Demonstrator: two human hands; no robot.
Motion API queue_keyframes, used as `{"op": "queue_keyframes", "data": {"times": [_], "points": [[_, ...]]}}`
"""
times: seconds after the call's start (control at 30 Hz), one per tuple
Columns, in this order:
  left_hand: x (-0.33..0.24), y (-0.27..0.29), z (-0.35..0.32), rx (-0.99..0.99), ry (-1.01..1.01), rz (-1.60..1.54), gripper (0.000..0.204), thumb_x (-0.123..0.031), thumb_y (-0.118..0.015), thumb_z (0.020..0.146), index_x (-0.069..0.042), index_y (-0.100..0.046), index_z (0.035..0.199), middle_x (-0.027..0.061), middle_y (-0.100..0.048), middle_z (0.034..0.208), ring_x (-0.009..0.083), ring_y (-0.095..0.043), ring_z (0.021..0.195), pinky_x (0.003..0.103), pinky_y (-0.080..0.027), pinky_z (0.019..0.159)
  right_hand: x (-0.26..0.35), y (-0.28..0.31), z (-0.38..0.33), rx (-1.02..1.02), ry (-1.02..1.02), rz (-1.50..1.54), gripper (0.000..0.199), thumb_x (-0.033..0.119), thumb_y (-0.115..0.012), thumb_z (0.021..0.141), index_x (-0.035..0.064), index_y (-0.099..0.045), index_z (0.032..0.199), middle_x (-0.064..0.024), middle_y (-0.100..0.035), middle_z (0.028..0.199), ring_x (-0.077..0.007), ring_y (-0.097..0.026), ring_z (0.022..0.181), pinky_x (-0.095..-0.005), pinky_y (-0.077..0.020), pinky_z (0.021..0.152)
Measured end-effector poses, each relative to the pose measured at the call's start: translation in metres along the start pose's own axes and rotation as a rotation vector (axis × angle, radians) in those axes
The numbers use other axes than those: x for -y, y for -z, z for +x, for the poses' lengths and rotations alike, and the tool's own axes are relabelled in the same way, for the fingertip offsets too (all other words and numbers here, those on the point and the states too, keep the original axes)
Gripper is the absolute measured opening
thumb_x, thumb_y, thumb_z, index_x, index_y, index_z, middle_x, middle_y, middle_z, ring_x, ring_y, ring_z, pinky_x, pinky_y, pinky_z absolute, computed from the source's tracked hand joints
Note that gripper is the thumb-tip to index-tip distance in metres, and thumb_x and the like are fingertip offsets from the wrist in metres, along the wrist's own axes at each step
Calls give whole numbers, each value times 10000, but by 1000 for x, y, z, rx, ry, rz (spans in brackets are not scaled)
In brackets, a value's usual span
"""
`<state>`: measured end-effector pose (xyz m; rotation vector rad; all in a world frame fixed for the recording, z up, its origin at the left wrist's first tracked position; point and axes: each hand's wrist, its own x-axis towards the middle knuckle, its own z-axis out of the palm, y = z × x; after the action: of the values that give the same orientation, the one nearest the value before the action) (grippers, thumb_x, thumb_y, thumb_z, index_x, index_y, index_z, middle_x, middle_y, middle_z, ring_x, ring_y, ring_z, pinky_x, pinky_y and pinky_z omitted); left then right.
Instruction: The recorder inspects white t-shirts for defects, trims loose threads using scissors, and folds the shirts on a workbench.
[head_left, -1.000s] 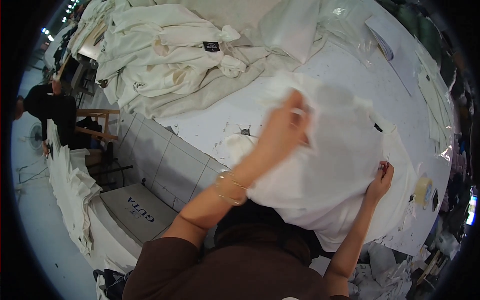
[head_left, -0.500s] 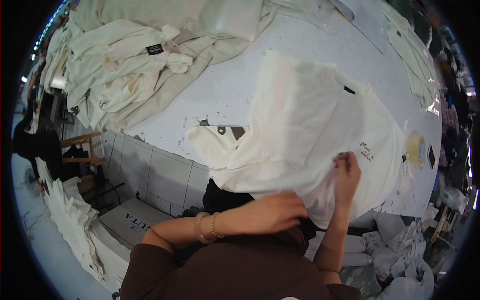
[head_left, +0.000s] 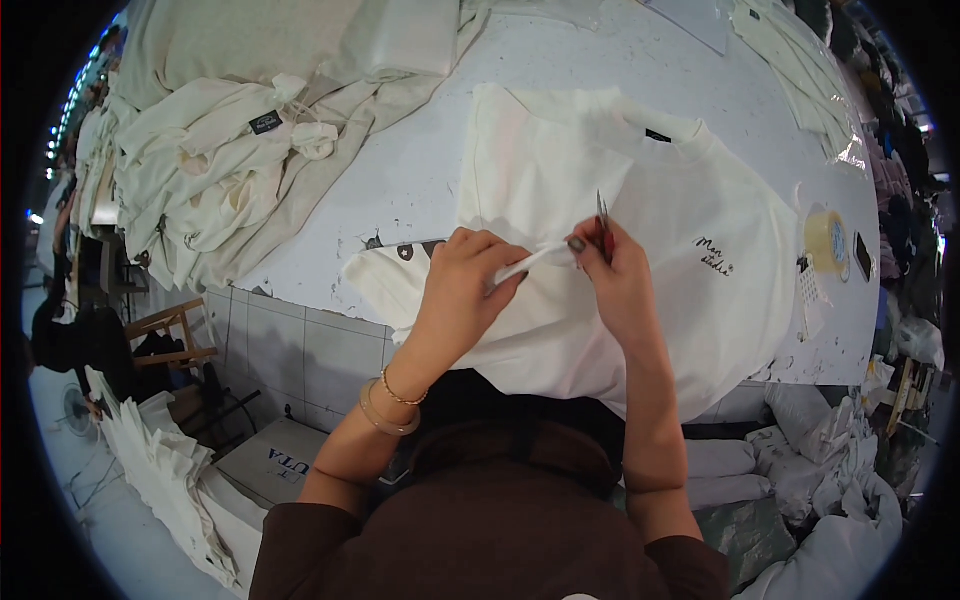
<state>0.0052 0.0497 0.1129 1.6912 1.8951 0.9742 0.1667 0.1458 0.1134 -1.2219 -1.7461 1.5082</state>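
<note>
A white sweatshirt or T-shirt (head_left: 720,330) lies spread on the table, with a dark neck label and small dark lettering on its chest. My left hand (head_left: 468,285) is closed on a raised fold of it. The fold stretches across to my right hand (head_left: 622,275), whose thumb and finger pinch its other end. That same hand also holds small red-handled thread snips (head_left: 604,232), their pointed metal blades facing away from me. The handle is mostly hidden by my fingers.
Cream garments (head_left: 215,160) are heaped at the far left. To the right are a roll of clear yellowish tape (head_left: 824,240) and a dark phone-like object (head_left: 862,256). A wooden stool (head_left: 170,330) and a carton (head_left: 275,460) stand at lower left; filled plastic bags (head_left: 815,490) lie at lower right.
My left hand has swung forward and left from beside my body and taken hold of the shirt. My right hand has moved forward and left; the snips' blades now show.
</note>
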Motion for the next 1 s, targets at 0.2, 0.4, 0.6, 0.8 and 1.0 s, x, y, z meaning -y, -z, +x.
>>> {"op": "queue_keyframes", "data": {"times": [0.2, 0.4, 0.6, 0.8, 1.0], "points": [[-10, 21, 4, 108, 268, -541, 159, 7, -650, 780, 32, -651, 937, 23, -586, 854, 98, -511, 805, 220, -394, 757, 15, -5, 17, 63, 101, 131, 32, 3, -506, 881, -9, -496, 854, -3, -471, 698, -101, -395, 651, -238, -372, 625], [-5, 13, 1, 96, 227, -699, 148, -38, -654, 811, 14, -655, 949, 27, -577, 854, 97, -483, 781, 230, -390, 679, 33, -9, 17, 178, 118, 134, 48, 24, -514, 893, 1, -498, 854, -15, -482, 705, -96, -399, 659, -241, -368, 612], [-17, 0, 5, -151, 1, -856, 79, 23, -650, 789, 20, -638, 867, 68, -561, 1055, 83, -478, 770, 208, -381, 634, 32, -28, 14, 36, 232, 60, 98, 99, -513, 924, 12, -470, 932, -73, -507, 754, -139, -442, 655, -276, -398, 623], [-15, 5, 2, -128, -90, -904, 75, 55, -654, 757, 28, -614, 815, 88, -572, 1081, 85, -490, 758, 213, -389, 630, 26, -7, 2, -187, 16, 246, 200, 195, -533, 937, 8, -465, 954, -85, -538, 783, -145, -495, 693, -276, -420, 655], [-18, 7, 2, -255, -135, -752, 95, 76, -644, 735, 20, -627, 809, 72, -587, 1006, 82, -493, 744, 213, -398, 619, 43, 7, -38, -321, 454, 17, 254, 110, -712, 777, 20, -552, 954, -70, -575, 786, -129, -500, 647, -259, -433, 569]]}}
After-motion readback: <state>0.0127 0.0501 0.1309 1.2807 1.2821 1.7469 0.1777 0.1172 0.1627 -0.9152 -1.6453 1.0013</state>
